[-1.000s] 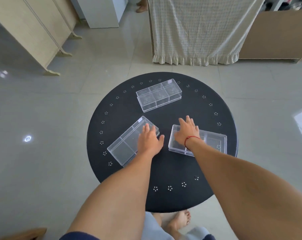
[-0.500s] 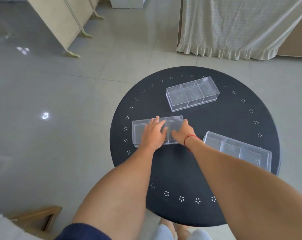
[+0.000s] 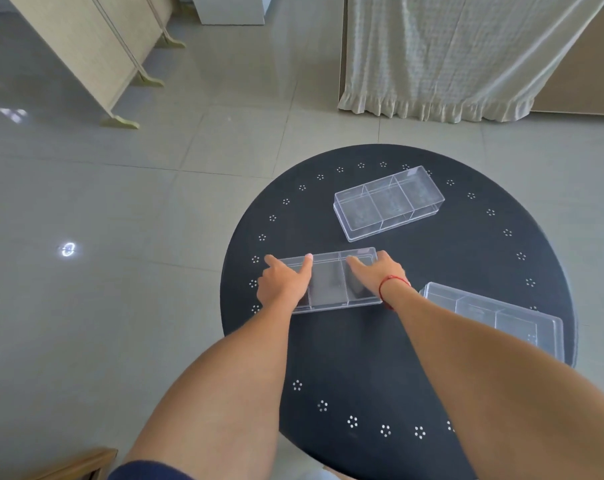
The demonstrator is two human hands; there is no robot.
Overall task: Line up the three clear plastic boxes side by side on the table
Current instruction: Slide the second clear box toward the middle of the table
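Observation:
Three clear plastic boxes with inner dividers lie on a round black table (image 3: 380, 358). Both my hands grip the left box (image 3: 328, 284), which lies level near the table's left edge. My left hand (image 3: 284, 282) holds its left end and my right hand (image 3: 380, 275), with a red string at the wrist, holds its right end. A second box (image 3: 389, 202) sits tilted at the back of the table. The third box (image 3: 494, 317) rests at the right, partly hidden behind my right forearm.
Pale floor tiles surround the table. A folding wooden screen (image 3: 96, 50) stands at the back left, and a frilled cloth (image 3: 467, 53) hangs over furniture at the back right. A wooden corner (image 3: 82, 465) shows at the bottom left.
The left box turned from diagonal to level. My right hand left the right box and joined my left on it; both hands have since spread to its ends. The view shifted left.

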